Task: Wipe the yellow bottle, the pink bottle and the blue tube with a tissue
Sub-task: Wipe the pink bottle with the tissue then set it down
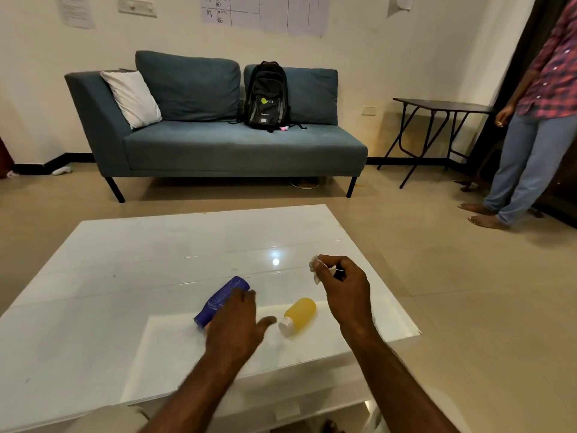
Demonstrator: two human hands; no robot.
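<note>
The blue tube point(222, 300) lies on its side on the white glossy table point(140, 270). My left hand point(237, 323) hovers over its near end with fingers spread, covering that end; a sliver of pink point(204, 325) shows beside the hand, and I cannot tell whether it is the pink bottle. The yellow bottle point(300, 314) lies on its side to the right, white cap toward me. Above and beyond the yellow bottle, my right hand point(342, 284) is closed on a crumpled white tissue point(317, 267).
A blue sofa point(218, 145) with a black backpack point(267, 95) stands beyond the table. A person point(530, 120) stands at the right next to a dark folding table point(443, 107). The white table's right edge runs just right of my right forearm.
</note>
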